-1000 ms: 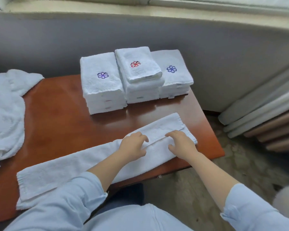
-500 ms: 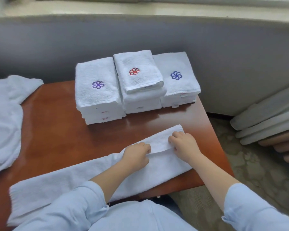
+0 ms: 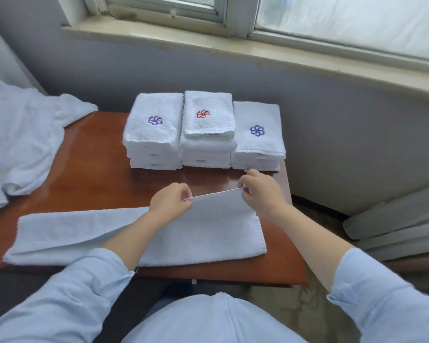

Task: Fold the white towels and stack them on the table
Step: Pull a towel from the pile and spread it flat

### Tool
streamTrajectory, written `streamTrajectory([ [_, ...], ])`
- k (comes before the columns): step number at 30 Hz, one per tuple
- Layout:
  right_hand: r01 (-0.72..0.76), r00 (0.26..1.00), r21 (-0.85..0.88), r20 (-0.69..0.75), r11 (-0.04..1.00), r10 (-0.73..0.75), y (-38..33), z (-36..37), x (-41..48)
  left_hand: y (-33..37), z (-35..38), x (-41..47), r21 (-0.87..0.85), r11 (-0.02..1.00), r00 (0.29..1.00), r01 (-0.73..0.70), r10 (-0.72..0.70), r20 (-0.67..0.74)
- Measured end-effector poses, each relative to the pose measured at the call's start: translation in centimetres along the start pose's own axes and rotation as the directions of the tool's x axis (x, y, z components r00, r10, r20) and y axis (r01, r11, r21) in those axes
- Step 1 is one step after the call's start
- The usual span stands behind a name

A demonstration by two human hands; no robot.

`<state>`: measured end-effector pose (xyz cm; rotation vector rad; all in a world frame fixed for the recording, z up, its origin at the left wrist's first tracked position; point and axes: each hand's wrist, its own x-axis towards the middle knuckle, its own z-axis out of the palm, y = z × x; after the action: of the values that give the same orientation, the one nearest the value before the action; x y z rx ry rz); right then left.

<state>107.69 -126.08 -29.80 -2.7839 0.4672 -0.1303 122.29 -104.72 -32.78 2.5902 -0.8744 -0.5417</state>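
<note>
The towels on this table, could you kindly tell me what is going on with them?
A person in pale blue sleeves is folding a long white towel on the wooden table. The left-hand grip and the right-hand grip each pinch an edge of it near its right end, raised off the table, while the rest lies flat. Three stacks of folded towels stand at the back, and a heap of unfolded towels lies at the left.

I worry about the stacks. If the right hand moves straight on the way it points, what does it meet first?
Probably the towel stack with the blue flower, just beyond the right hand; depth is unclear.
</note>
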Motion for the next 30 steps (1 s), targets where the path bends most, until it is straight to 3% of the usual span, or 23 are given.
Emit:
streamTrajectory([
  [7, 0.213, 0.963, 0.032, 0.164, 0.977, -0.215, 0.9, 0.0, -3.8, -0.1, 3.1, -5.5, 0.015, 1.000, 0.999, 0.019, -0.019, -0.027],
  [13, 0.196, 0.847, -0.046, 0.512, 0.980, -0.145, 1.8, 3.1, -7.4, -0.5, 6.7, -8.4, 0.107, 0.993, 0.982, 0.042, -0.061, 0.178],
  [18, 0.114, 0.878, -0.023, 0.470, 0.993, -0.090, 2.2, 5.2, -8.8, 0.0, 8.5, -9.2, 0.193, 0.981, 0.996, 0.004, -0.022, 0.091],
  [22, 0.069, 0.824, -0.063, 0.566, 0.996, -0.021, 2.4, 6.7, -9.7, 0.5, 9.5, -9.2, 0.242, 0.970, 0.979, -0.028, -0.022, 0.202],
  [30, -0.036, 0.864, -0.152, 0.492, 0.988, 0.107, 3.6, 6.5, -10.2, 2.1, 9.7, -8.2, 0.143, 0.984, 0.957, -0.106, 0.062, 0.282],
])
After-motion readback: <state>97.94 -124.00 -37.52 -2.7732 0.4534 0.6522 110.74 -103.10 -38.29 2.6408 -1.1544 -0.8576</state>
